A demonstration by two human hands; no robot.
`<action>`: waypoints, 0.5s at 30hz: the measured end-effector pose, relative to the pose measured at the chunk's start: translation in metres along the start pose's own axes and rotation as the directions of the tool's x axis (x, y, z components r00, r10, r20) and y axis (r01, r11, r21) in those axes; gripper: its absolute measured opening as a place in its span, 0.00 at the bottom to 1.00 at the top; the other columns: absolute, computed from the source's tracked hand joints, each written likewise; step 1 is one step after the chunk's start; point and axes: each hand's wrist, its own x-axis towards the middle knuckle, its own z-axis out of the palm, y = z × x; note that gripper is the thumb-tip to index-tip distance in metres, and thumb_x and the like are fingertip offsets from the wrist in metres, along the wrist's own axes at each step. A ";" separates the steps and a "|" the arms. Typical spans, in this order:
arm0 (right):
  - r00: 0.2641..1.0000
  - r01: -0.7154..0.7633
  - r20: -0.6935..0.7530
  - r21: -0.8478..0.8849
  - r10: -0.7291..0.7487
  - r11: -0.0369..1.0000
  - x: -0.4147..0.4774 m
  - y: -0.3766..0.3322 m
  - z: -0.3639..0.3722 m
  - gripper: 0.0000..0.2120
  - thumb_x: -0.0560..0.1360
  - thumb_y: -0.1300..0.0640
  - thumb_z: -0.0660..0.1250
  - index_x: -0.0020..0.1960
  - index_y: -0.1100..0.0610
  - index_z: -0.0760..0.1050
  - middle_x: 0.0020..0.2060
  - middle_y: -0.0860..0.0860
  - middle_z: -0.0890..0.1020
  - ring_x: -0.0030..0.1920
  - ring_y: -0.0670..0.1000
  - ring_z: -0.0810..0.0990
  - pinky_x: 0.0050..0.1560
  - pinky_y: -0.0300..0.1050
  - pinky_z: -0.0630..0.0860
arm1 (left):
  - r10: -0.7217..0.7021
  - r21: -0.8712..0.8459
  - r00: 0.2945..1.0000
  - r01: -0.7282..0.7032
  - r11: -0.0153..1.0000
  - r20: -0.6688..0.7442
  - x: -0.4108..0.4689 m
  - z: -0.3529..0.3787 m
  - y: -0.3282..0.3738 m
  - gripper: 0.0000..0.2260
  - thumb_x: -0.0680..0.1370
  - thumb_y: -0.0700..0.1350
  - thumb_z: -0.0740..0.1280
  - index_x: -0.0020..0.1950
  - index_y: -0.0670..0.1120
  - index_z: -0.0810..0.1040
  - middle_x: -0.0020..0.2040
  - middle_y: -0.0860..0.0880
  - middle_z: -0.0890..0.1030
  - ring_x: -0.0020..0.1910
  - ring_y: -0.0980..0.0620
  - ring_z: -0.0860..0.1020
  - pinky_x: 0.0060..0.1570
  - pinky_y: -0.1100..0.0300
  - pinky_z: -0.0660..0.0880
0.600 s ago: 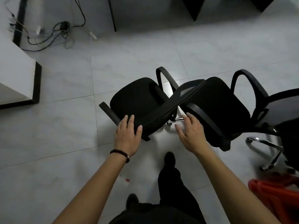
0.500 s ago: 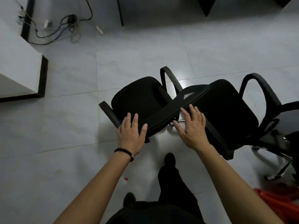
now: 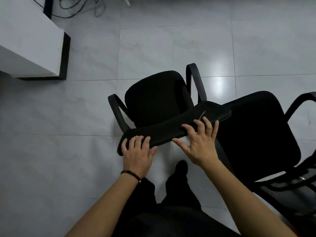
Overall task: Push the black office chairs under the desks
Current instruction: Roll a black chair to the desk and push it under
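Observation:
A black office chair (image 3: 157, 96) with two armrests stands on the tiled floor right in front of me, its seat pointing away. My left hand (image 3: 136, 153) grips the left end of its backrest top (image 3: 171, 130), fingers curled over the edge. My right hand (image 3: 200, 144) rests on the right part of the same backrest with spread, straight fingers and the thumb below the edge. A second black chair (image 3: 256, 134) stands close on the right, touching or overlapping the first chair's backrest. A white desk (image 3: 34, 40) with a black edge is at the upper left.
Cables (image 3: 77, 7) lie on the floor at the top, beside the desk's black leg. The second chair's mesh backrest (image 3: 290, 194) is at the lower right. My legs and a dark shoe (image 3: 181, 166) are just behind the first chair. Open floor tiles lie between chair and desk.
My right hand has moved from the neighbouring chair's armrest onto the first chair's backrest. The chair has swung round, with its backrest now square to me.

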 end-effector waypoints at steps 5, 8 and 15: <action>0.991 0.118 -0.054 -0.024 -0.119 0.993 0.042 -0.022 -0.004 0.30 0.76 0.28 0.50 0.65 0.45 0.73 0.56 0.52 0.74 0.65 0.55 0.67 0.75 0.61 0.44 | 0.064 0.052 0.998 -0.062 0.997 -0.026 0.044 -0.022 -0.052 0.25 0.79 0.61 0.48 0.59 0.47 0.77 0.56 0.45 0.79 0.57 0.44 0.75 0.63 0.41 0.65; 0.995 0.093 -0.026 -0.018 -0.094 0.995 0.061 -0.047 -0.004 0.32 0.76 0.28 0.47 0.67 0.46 0.72 0.58 0.50 0.74 0.65 0.53 0.68 0.75 0.57 0.48 | 0.108 0.075 0.994 -0.107 0.991 -0.017 0.069 -0.031 -0.084 0.29 0.80 0.62 0.42 0.57 0.47 0.78 0.53 0.46 0.80 0.54 0.45 0.76 0.62 0.41 0.66; 0.990 -0.128 -0.066 -0.026 0.126 0.991 0.155 -0.126 -0.019 0.38 0.73 0.23 0.46 0.61 0.50 0.76 0.55 0.49 0.76 0.63 0.52 0.70 0.76 0.52 0.50 | 0.208 0.128 0.978 -0.204 0.970 -0.016 0.182 -0.076 -0.167 0.27 0.79 0.62 0.45 0.57 0.48 0.78 0.53 0.47 0.79 0.53 0.45 0.75 0.61 0.41 0.64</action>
